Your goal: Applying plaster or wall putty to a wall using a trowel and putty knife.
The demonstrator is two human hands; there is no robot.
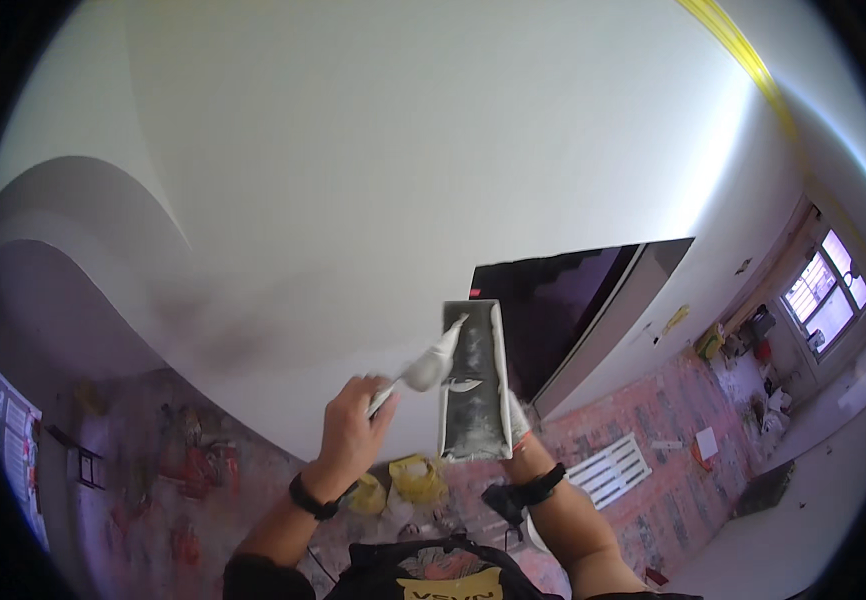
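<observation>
My left hand is closed around the handle of a putty knife, its blade coated in white compound. The blade reaches over the left rim of a long, narrow mud pan, and its tip is above the pan's dark inside. White compound is smeared along the pan's walls and floor, with a small lump near the middle. From the right, my right hand holds the pan up; the pan hides most of its fingers. Before me stands a large white wall.
A dark doorway opens behind the pan. Yellow bags and a white slatted panel lie on the reddish, dusty floor. An arched opening is at left; a window and clutter are at far right.
</observation>
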